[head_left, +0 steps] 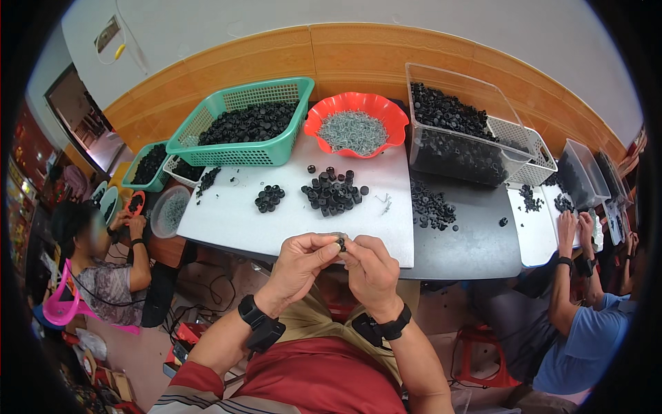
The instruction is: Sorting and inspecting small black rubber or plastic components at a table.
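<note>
Just off the near edge of the white board, my two hands meet fingertip to fingertip. Between the thumb and fingers of my left hand is a small black round part. My right hand pinches at the same part from the other side, so its fingers hide some of it. Beyond my hands lies a heap of black round caps, with a smaller cluster of black parts to its left. A few loose metal pins lie right of the heap.
A green basket of black parts, a red scalloped bowl of metal pins and a clear bin of black parts line the back. Black pieces are scattered on the dark table. People work at left and right.
</note>
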`<act>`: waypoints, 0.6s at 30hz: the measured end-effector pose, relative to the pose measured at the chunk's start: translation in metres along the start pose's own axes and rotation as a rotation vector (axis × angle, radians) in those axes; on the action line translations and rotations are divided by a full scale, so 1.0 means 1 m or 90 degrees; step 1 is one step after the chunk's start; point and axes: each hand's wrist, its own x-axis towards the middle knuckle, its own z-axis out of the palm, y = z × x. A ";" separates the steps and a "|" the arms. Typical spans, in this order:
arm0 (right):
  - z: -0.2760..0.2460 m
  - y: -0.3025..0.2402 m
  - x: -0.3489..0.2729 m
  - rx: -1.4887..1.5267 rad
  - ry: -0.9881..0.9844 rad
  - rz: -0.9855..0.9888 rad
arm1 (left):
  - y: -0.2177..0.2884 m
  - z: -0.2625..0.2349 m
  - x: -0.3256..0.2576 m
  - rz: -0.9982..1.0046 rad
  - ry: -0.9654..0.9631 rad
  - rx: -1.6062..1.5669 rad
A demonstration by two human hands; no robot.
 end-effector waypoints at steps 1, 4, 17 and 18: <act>0.000 0.000 0.000 0.001 0.000 0.000 | 0.000 0.000 0.000 0.000 0.000 0.000; 0.001 -0.001 -0.001 -0.004 0.000 -0.003 | -0.001 -0.001 0.000 -0.002 0.004 -0.001; -0.002 -0.001 0.002 -0.020 -0.002 -0.021 | -0.002 -0.003 0.000 -0.011 0.015 0.036; -0.002 -0.001 0.001 -0.013 0.001 -0.010 | -0.002 -0.003 0.000 -0.015 0.020 0.035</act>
